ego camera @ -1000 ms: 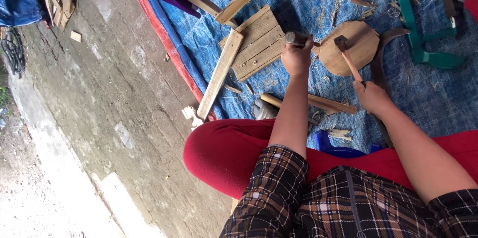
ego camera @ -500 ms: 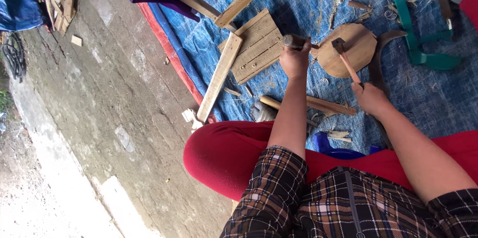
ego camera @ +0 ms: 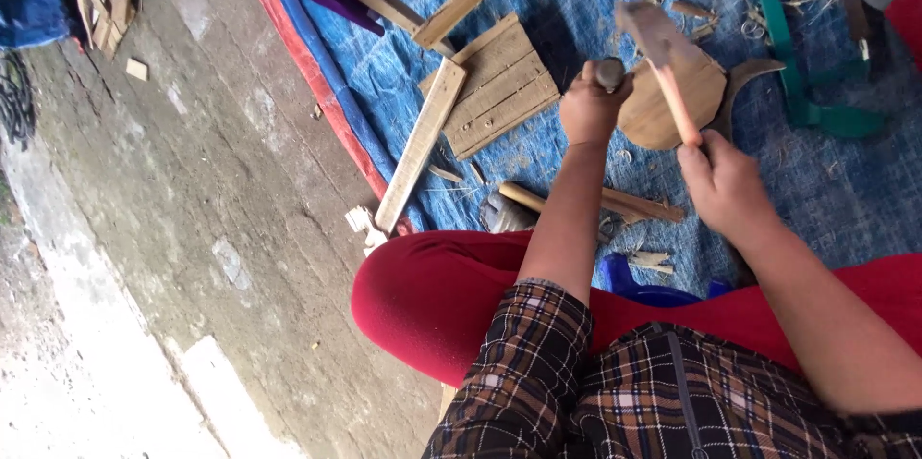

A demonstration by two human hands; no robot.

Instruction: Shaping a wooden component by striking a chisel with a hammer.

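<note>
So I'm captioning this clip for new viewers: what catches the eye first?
A raised wooden-handled hammer, gripped in the right hand, hangs over a round wooden disc on the blue woven tarp. The left hand clasps a short chisel-like tool at the disc's edge.

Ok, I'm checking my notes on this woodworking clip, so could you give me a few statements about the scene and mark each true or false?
1. The right hand grips a wooden-handled hammer. True.
2. The left hand holds a green saw. False: it grips a short tool with a dark round end, set against the rounded flat wooden piece.
3. The work lies on a blue woven tarp. True.
4. The long pale wooden plank rests across the person's lap. False: it lies on the tarp, to the left of the hands.
5. The slatted wooden panel stands upright. False: it lies flat.
</note>
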